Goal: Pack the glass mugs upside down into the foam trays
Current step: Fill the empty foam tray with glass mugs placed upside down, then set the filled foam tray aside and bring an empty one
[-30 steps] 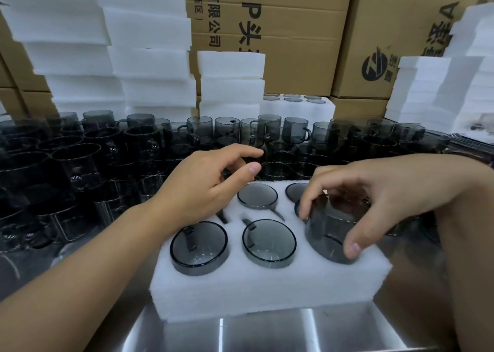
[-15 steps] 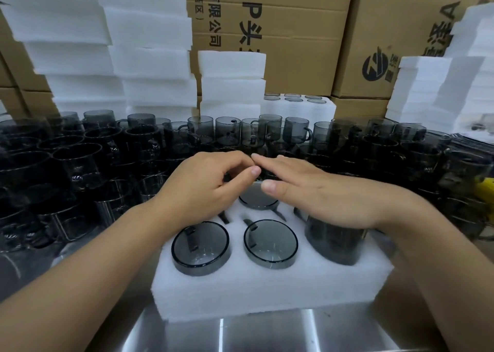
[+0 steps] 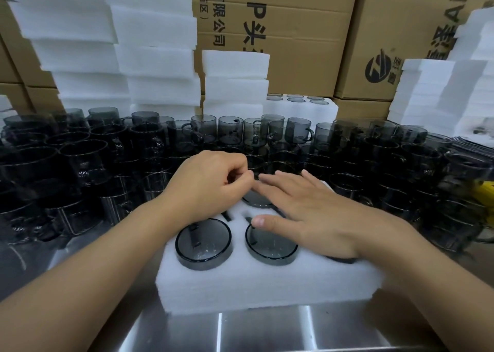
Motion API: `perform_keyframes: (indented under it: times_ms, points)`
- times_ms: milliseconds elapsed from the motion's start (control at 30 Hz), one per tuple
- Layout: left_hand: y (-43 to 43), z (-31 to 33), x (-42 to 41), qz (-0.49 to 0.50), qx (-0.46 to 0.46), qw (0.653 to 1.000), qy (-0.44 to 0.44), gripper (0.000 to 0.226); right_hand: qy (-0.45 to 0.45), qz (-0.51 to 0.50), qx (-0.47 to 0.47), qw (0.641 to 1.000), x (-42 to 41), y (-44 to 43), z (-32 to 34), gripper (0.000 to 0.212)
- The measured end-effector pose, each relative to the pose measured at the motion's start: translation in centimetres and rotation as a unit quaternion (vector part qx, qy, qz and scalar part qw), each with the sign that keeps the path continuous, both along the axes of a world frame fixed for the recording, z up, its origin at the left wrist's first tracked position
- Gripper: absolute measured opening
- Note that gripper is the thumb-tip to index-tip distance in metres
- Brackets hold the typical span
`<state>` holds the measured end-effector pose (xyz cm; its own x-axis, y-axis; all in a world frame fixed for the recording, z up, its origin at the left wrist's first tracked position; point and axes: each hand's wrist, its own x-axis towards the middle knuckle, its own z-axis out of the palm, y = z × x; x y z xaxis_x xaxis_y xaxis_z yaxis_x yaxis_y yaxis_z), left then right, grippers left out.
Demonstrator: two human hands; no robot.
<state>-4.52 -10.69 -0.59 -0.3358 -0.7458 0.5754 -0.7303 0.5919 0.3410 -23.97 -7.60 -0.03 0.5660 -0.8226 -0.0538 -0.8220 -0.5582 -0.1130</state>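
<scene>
So the foam tray [image 3: 267, 285] at the front of the steel table [image 3: 267, 330] looks basically full: the right hand [image 3: 315, 215] lies flat, fingers spread and gripping nothing, pressing down over the right-side mugs, while the left hand [image 3: 205, 186] hovers loosely curled and empty at the back row. Two upside-down mugs [image 3: 203, 242] sit seated in the front pockets, with loose upright mugs [image 3: 230, 129] crowded behind. My guess is the next move is setting this tray aside and grabbing a fresh one from the foam stacks [image 3: 157, 57].
</scene>
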Motion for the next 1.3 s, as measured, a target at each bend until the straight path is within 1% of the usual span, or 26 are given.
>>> perform_keyframes:
  times_ms: [133, 200, 300, 333, 400, 433, 467, 500, 533, 567, 633, 667, 700, 733, 767, 867, 900, 967, 1033, 1100, 1200, 1267, 1300]
  points:
    - [0.2, -0.1, 0.1, 0.008, -0.044, 0.999, -0.029, 0.027, -0.025, 0.001, -0.017, 1.000, 0.0, 0.0, 0.0, 0.069]
    - [0.5, 0.1, 0.1, 0.003, -0.052, 0.998, -0.041, 0.027, -0.067, 0.003, -0.036, 0.997, 0.0, 0.2, 0.2, 0.058]
    - [1.8, 0.9, 0.4, 0.009, -0.076, 0.994, -0.072, 0.027, -0.157, 0.013, -0.123, 0.980, -0.4, 1.1, 0.8, 0.040]
    - [2.5, 1.3, 0.8, 0.004, -0.076, 0.995, -0.063, 0.027, -0.188, 0.014, -0.143, 0.972, -0.9, 1.6, 1.1, 0.036]
    - [4.3, 2.2, 1.9, -0.013, -0.034, 0.999, -0.024, 0.029, -0.224, 0.009, -0.138, 0.965, -2.3, 3.0, 1.7, 0.033]
    - [5.4, 2.5, 2.5, -0.023, 0.002, 1.000, -0.018, 0.032, -0.209, 0.014, -0.127, 0.970, -3.0, 3.8, 1.9, 0.035]
    - [6.6, 2.8, 3.2, -0.032, 0.043, 0.998, -0.037, 0.037, -0.166, 0.025, -0.118, 0.979, -3.7, 4.6, 2.1, 0.040]
    - [7.8, 2.9, 3.9, -0.036, 0.077, 0.993, -0.081, 0.043, -0.104, 0.035, -0.109, 0.988, -4.2, 5.4, 2.1, 0.047]
    - [8.7, 2.7, 4.5, -0.035, 0.098, 0.984, -0.145, 0.052, -0.037, 0.041, -0.105, 0.993, -4.5, 6.1, 2.0, 0.053]
    - [9.6, 2.6, 4.7, -0.028, 0.103, 0.973, -0.205, 0.061, 0.017, 0.047, -0.101, 0.994, -4.5, 6.7, 1.8, 0.059]
    - [11.0, 1.7, 4.9, -0.014, 0.079, 0.961, -0.263, 0.071, 0.071, 0.070, -0.110, 0.989, -4.0, 7.5, 1.2, 0.065]
    - [11.5, 1.3, 4.6, -0.012, 0.061, 0.956, -0.286, 0.067, 0.087, 0.087, -0.130, 0.984, -3.5, 7.8, 1.0, 0.064]
    - [11.7, 1.0, 4.4, -0.017, 0.040, 0.950, -0.310, 0.057, 0.094, 0.100, -0.156, 0.978, -3.1, 8.0, 0.8, 0.060]
    - [11.9, 0.9, 4.3, -0.026, 0.025, 0.948, -0.318, 0.047, 0.087, 0.100, -0.172, 0.976, -2.7, 8.2, 1.0, 0.056]
    - [12.4, 1.1, 4.3, -0.035, 0.011, 0.950, -0.310, 0.042, 0.079, 0.091, -0.174, 0.977, -2.6, 8.6, 1.3, 0.053]
    - [13.3, 3.1, 4.6, -0.034, -0.050, 0.951, -0.302, 0.036, 0.087, 0.056, -0.153, 0.983, -2.7, 9.8, 4.1, 0.049]
    - [13.7, 4.5, 4.4, -0.034, -0.065, 0.950, -0.302, 0.037, 0.076, 0.057, -0.182, 0.979, -3.3, 10.0, 5.1, 0.048]
    - [13.3, 7.4, 4.2, -0.038, -0.108, 0.951, -0.288, 0.036, 0.022, 0.061, -0.247, 0.967, -4.3, 9.7, 7.5, 0.047]
    - [11.5, 10.9, 3.2, -0.025, -0.129, 0.950, -0.285, 0.034, 0.005, 0.037, -0.278, 0.960, -5.0, 8.3, 10.5, 0.044]
    - [7.6, 14.3, 1.7, -0.007, -0.135, 0.959, -0.251, 0.037, -0.014, -0.009, -0.276, 0.961, -5.8, 5.5, 13.8, 0.044]
    - [-0.8, 18.5, -1.1, -0.003, -0.129, 0.970, -0.209, 0.043, -0.048, -0.072, -0.290, 0.953, -7.9, -0.9, 17.4, 0.052]
    - [-6.0, 20.0, -3.2, -0.004, -0.143, 0.969, -0.201, 0.048, -0.043, -0.126, -0.301, 0.944, -9.5, -5.9, 19.1, 0.055]
    - [-8.4, 20.3, -4.1, -0.004, -0.145, 0.969, -0.198, 0.055, -0.037, -0.148, -0.306, 0.940, -10.3, -8.3, 19.7, 0.055]
